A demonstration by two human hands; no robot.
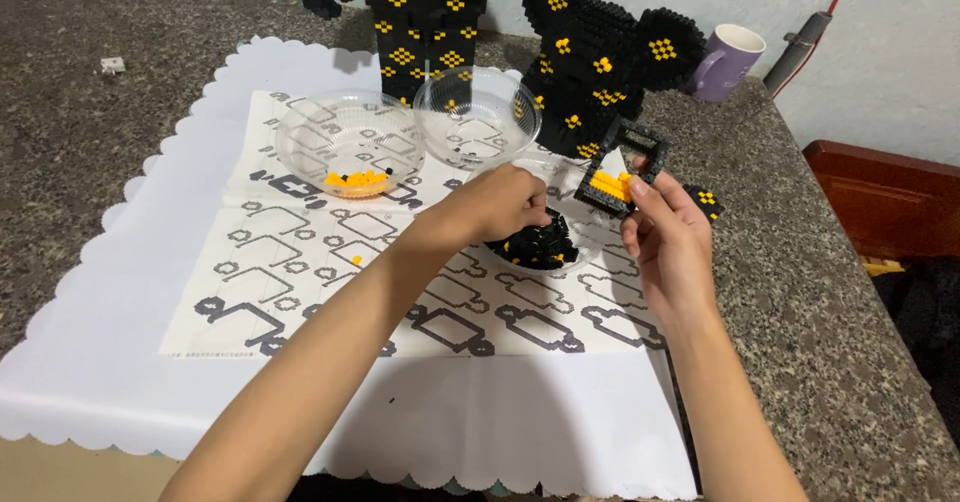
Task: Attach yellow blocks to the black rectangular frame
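My right hand (668, 234) holds up a small black and yellow brick assembly (623, 170) with a square open frame at its top. My left hand (498, 205) reaches, fingers curled down, into a clear bowl of black and yellow bricks (545, 249) just left of the right hand; whether it pinches a brick is hidden. Both hands hover over a printed instruction sheet (330, 262) that lies on a white scalloped mat (120, 362).
Two more clear bowls stand farther back: one with orange bricks (348, 144), one nearly bare (478, 117). Large black and yellow brick figures (600, 62) rise behind them. A purple mug (728, 62) stands at the back right. The granite counter's edge (850, 292) runs along the right.
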